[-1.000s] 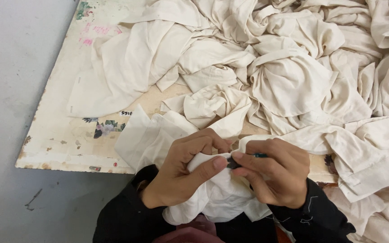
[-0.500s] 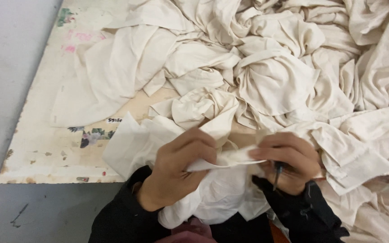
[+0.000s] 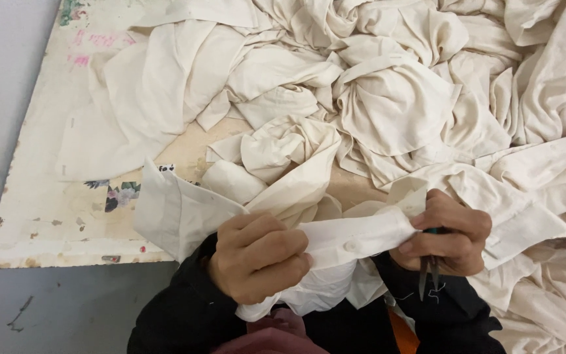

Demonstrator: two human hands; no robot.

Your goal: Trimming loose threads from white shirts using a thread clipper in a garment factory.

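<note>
The left hand [image 3: 257, 255] and right hand [image 3: 447, 233] both grip a cream shirt cuff [image 3: 355, 236] — stretched between them, just over the worn table [image 3: 47, 210]. The right hand also holds small snips [image 3: 429, 278] — blades down.

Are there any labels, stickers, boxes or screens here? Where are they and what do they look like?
Small tag: on the top edge of the cream garment by the left hand; white with dark marks, mostly hidden.
Flower picture: on the worn table, left of the garment; dark leaves, pale pink blooms, half worn off.
Pink marks: far left of the table top; faded smudges.
No boxes or screens in view.
</note>
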